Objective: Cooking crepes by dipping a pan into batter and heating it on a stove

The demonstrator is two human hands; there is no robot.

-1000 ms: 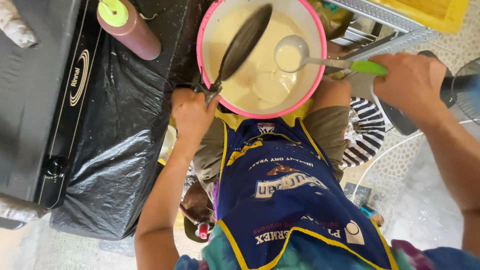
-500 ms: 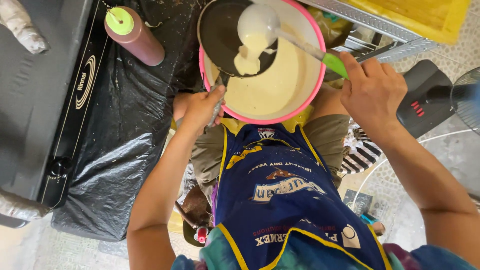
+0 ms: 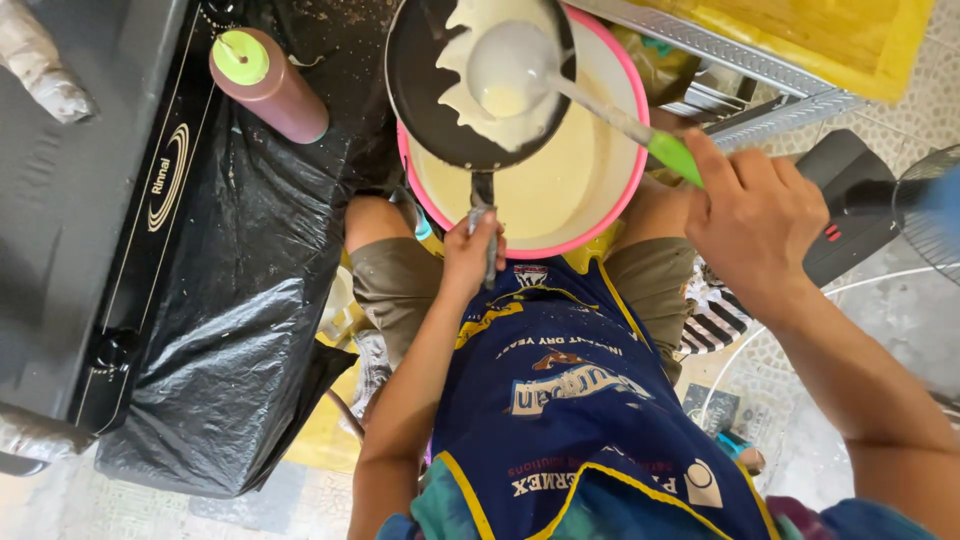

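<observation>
My left hand [image 3: 471, 255] grips the handle of a small black frying pan [image 3: 430, 100], held level over a pink-rimmed bowl [image 3: 612, 195] of pale batter between my knees. My right hand [image 3: 755, 215] holds a green-handled metal ladle [image 3: 512, 68] whose cup rests over the pan. Pale batter [image 3: 480, 25] spreads across the far side of the pan under the ladle. A blue apron [image 3: 560, 400] covers my lap below the bowl.
A brown squeeze bottle with a green cap [image 3: 268, 85] stands on black plastic sheeting [image 3: 230, 300] left of the bowl. A black gas stove [image 3: 90, 220] lies at far left. A metal rack [image 3: 740, 70], a yellow crate [image 3: 830, 35] and a fan [image 3: 930, 215] are at the right.
The pan went from tilted on edge over the bowl to level. The ladle lifted out of the bowl's batter and came over the pan, where batter now spreads.
</observation>
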